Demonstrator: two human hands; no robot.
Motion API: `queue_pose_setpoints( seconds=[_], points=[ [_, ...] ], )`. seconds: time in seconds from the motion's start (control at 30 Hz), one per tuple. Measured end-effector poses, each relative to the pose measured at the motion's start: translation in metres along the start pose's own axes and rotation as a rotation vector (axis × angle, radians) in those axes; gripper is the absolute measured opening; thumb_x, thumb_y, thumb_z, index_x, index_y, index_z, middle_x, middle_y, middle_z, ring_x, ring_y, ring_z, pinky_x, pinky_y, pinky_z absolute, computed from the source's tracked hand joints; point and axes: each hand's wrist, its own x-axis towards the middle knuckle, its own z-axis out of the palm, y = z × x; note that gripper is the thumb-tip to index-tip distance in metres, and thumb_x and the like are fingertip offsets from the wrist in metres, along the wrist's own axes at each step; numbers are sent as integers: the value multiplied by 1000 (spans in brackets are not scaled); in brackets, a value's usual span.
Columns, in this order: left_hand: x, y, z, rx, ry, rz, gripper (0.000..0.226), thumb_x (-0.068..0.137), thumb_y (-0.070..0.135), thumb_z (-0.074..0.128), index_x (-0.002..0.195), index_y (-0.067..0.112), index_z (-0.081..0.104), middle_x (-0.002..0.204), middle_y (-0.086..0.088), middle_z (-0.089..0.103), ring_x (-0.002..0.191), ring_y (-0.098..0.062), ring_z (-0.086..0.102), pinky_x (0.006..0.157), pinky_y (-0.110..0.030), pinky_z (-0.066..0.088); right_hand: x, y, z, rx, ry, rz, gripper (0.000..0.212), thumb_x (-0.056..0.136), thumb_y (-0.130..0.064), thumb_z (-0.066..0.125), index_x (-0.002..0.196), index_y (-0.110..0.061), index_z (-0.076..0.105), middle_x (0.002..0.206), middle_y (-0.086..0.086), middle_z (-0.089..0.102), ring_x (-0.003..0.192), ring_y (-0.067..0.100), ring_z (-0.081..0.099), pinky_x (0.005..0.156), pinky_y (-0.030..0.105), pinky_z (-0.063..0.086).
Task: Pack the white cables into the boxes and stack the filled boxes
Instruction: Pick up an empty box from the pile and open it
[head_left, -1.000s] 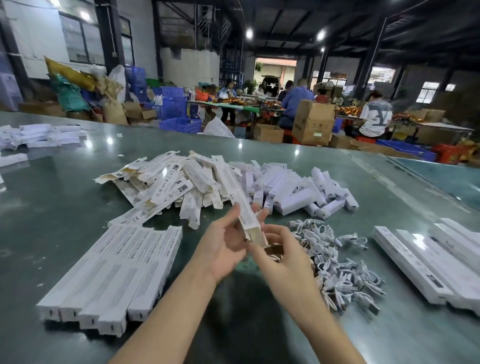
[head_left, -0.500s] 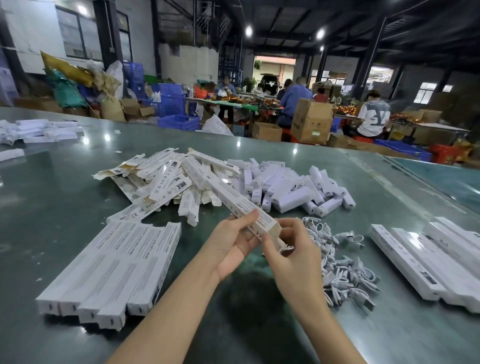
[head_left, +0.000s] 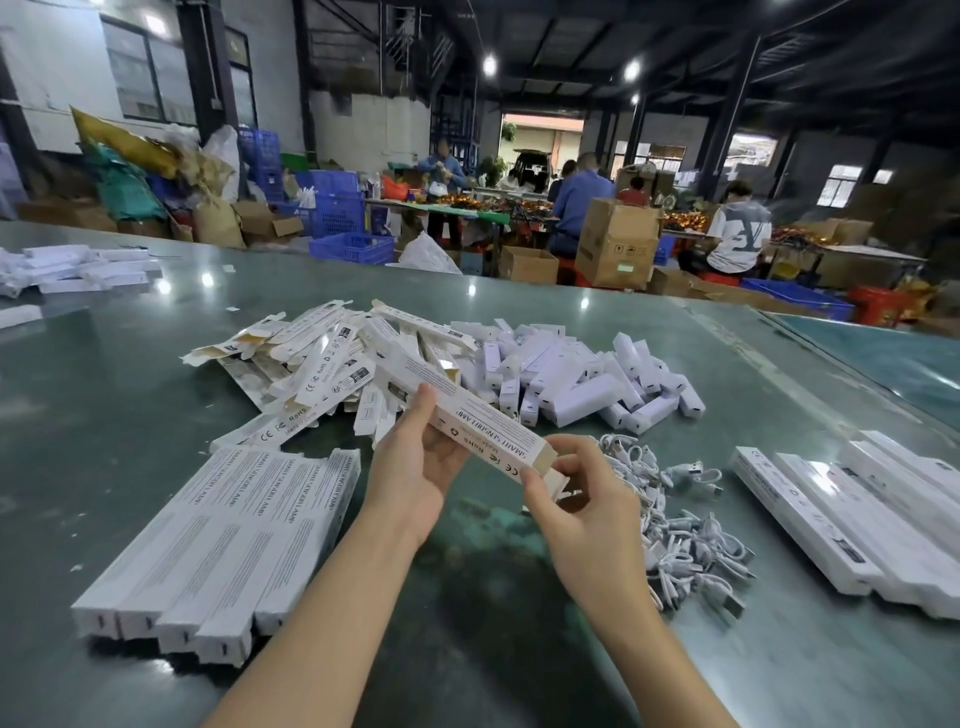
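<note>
I hold a long white printed box (head_left: 467, 410) slanted above the green table (head_left: 104, 415). My left hand (head_left: 421, 467) grips its middle from below. My right hand (head_left: 582, 499) pinches the near end, where a brown flap stands open. A heap of coiled white cables (head_left: 680, 525) lies just right of my right hand. At the lower left, several closed boxes (head_left: 223, 540) lie side by side in a row. Whether a cable is inside the held box is hidden.
A pile of flat unfolded boxes (head_left: 311, 358) and a pile of small white boxes (head_left: 582, 379) lie beyond my hands. More long white boxes (head_left: 857, 514) lie at the right. People work at tables among cardboard cartons (head_left: 615, 244) and blue crates far behind.
The held box has swung from pointing steeply away to a flatter slant. My right hand has shifted onto its near end flap. The view has moved slightly closer.
</note>
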Motion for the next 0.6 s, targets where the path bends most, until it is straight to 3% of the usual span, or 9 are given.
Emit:
queue_pose_setpoints(
  seconds=[0.13, 0.23, 0.3, 0.43, 0.6],
  points=[
    [-12, -5, 11, 158, -193, -117, 38, 88, 27, 64, 118, 4, 63, 110, -19, 72, 94, -26, 73, 69, -31, 60, 2, 0, -2, 28, 89, 12, 21, 85, -17, 71, 83, -36, 62, 70, -9, 60, 51, 5, 49, 49, 14, 40],
    [-21, -19, 19, 326, -308, -98, 31, 96, 16, 59, 124, 6, 57, 101, -12, 75, 80, -22, 74, 65, -25, 58, 2, 1, -3, 44, 111, 20, 19, 84, -20, 73, 83, -34, 61, 69, -9, 60, 53, 7, 54, 49, 15, 42],
    [-23, -22, 21, 330, -310, -53, 26, 97, 10, 56, 123, 6, 56, 94, -9, 76, 74, -20, 74, 62, -24, 57, 2, 2, -2, 38, 120, 19, 19, 83, -20, 74, 86, -33, 60, 71, -9, 61, 54, 9, 57, 50, 15, 44],
    [-20, -16, 18, 260, -287, -66, 25, 97, 6, 54, 121, 0, 57, 99, -18, 74, 82, -27, 74, 65, -28, 59, 2, 1, 1, 9, 161, -15, 23, 83, -20, 75, 89, -31, 55, 71, -10, 61, 59, 10, 59, 54, 16, 46],
    [-21, -16, 17, 211, -303, -113, 31, 96, 7, 55, 125, -4, 55, 107, -23, 71, 88, -29, 73, 69, -30, 59, 2, 1, 1, 4, 157, -36, 16, 85, -15, 71, 86, -26, 61, 76, -14, 64, 66, 14, 62, 63, 32, 53]
  ],
)
